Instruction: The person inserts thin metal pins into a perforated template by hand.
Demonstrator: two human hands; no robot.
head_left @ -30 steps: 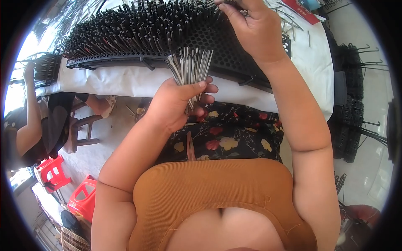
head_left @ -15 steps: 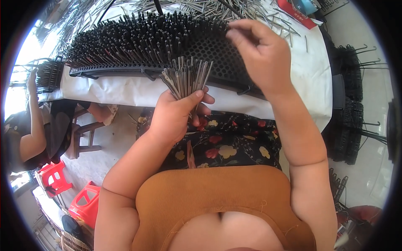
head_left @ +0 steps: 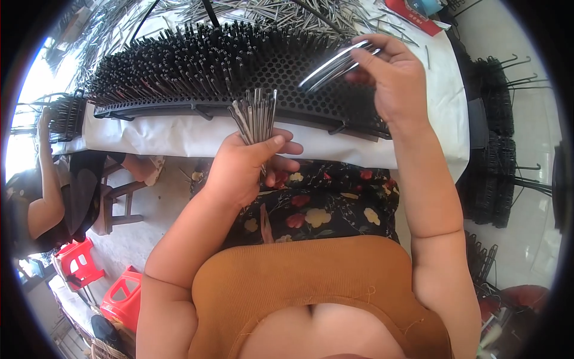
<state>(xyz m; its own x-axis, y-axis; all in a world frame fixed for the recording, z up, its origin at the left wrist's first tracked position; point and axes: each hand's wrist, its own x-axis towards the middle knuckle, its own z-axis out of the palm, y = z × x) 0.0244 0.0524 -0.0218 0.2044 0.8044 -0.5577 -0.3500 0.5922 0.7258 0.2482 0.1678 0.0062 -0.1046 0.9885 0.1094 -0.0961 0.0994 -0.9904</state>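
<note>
My left hand (head_left: 236, 170) is closed around a fanned bundle of thin metal strips (head_left: 257, 116), their tops pointing away from me. Several strips (head_left: 332, 64), shiny and blurred by motion, are pinched between the thumb and fingers of my right hand (head_left: 399, 84). That hand hovers over the right part of a long black rack (head_left: 281, 78) full of round holes. Dark thin pieces (head_left: 173, 66) stand upright and crowded in the rack's left and middle, while bare holes show toward its right. The left bundle is just in front of the rack's near edge.
White sheeting (head_left: 161, 131) covers the table. Loose metal strips (head_left: 263, 12) lie heaped behind the rack, and a red box (head_left: 412, 17) is at the far right. Another person's arm (head_left: 51, 191) is at left, near a wooden stool (head_left: 119, 194). Black racks (head_left: 493, 131) hang at right.
Several strips now show in my right hand, which has shifted slightly right and nearer. The bundle in my left hand is thinner, and that hand has moved slightly left.
</note>
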